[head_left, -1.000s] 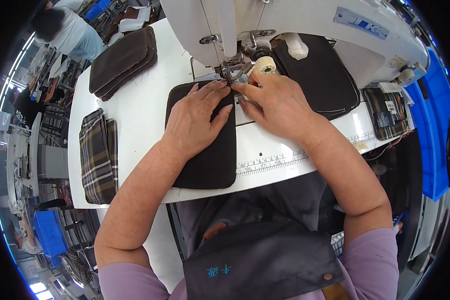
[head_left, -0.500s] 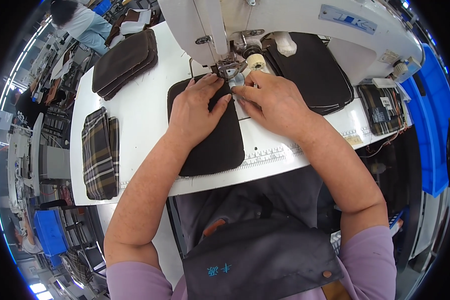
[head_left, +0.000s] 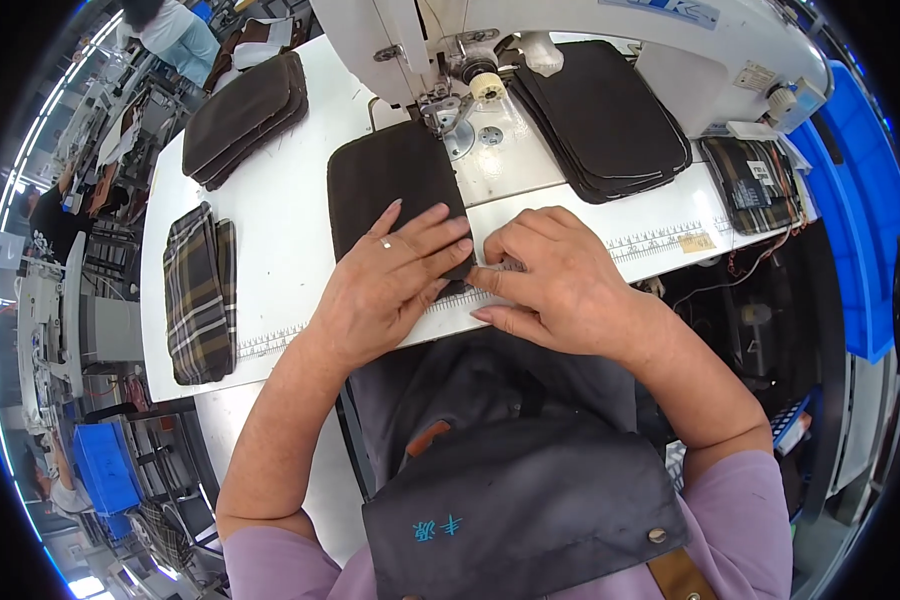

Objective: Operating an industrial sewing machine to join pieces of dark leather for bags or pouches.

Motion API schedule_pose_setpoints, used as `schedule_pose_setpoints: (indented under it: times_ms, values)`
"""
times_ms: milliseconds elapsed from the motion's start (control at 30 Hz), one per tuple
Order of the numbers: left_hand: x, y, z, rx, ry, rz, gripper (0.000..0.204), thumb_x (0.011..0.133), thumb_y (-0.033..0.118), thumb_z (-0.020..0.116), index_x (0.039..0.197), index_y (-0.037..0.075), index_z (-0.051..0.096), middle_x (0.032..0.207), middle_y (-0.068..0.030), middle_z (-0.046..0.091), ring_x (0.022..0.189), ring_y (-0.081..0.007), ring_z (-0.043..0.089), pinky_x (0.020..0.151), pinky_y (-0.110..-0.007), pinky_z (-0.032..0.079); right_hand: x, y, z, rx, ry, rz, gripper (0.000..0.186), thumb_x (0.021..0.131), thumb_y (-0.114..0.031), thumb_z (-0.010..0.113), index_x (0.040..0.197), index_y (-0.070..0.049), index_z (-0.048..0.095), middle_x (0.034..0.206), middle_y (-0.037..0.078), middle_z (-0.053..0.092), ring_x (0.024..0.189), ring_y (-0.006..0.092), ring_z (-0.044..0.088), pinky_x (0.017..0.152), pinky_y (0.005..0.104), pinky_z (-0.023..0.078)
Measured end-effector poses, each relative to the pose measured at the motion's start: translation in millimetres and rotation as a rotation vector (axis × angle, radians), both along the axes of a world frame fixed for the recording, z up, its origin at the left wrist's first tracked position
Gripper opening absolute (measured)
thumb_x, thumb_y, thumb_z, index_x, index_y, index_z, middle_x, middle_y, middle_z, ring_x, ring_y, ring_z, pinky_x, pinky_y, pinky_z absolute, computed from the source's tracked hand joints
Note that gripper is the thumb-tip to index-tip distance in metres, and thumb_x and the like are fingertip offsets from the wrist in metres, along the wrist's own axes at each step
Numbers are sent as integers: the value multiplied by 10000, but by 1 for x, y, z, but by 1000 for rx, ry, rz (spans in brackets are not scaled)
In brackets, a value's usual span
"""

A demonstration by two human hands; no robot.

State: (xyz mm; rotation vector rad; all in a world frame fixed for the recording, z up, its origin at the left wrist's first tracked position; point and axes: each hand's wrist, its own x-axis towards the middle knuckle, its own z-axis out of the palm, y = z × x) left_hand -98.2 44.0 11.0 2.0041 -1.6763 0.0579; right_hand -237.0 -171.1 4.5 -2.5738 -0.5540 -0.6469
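A dark brown fabric panel (head_left: pixel 390 180) with rounded corners lies on the white sewing table, its far right edge beside the presser foot (head_left: pixel 440 108) of the sewing machine. My left hand (head_left: pixel 385 280) rests palm down on the panel's near part, fingers spread, a ring on one finger. At the panel's near right edge is my right hand (head_left: pixel 560 280), fingers curled and an index fingertip touching the edge, which it seems to grip. The panel's near left corner is hidden under my left hand.
Stacks of similar dark panels lie to the right (head_left: pixel 610 120) and far left (head_left: pixel 245 115). Plaid fabric pieces (head_left: pixel 200 300) sit at the left, and another plaid bundle (head_left: pixel 750 185) at the right end. A ruler strip (head_left: pixel 660 232) runs along the near edge. Blue bins (head_left: pixel 860 220) stand right.
Both hands have moved back from the presser foot toward me, to the panel's near end. The panel has stayed in about the same place. The whole view has shifted slightly.
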Motion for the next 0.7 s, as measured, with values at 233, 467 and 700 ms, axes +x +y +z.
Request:
schedule_pose_setpoints:
  times_ms: [233,467,700]
  values:
    - [-10,-2,3,74,-178,-17,388,854,21,747,1238,75,740,1303,-67,728,1282,-237,666,1132,-463,487,-8,1,-4,-15,-13,-11,253,786,-247,818,990,-106,767,870,9,550,861,199,574,801,364,459]
    - [-9,1,-1,-53,-208,-32,306,848,14,748,1151,55,760,1256,-79,745,1213,-232,705,1080,-444,532,-4,-1,-6,-15,-24,-2,242,783,-234,817,987,-115,766,866,7,551,853,197,575,789,360,458]
    - [-8,-2,-6,-33,-110,-44,301,865,5,745,1161,51,761,1266,-99,733,1217,-267,701,1101,-463,521,-4,-2,-6,-1,5,15,238,775,-222,820,975,-107,761,878,15,557,862,204,575,786,368,458]
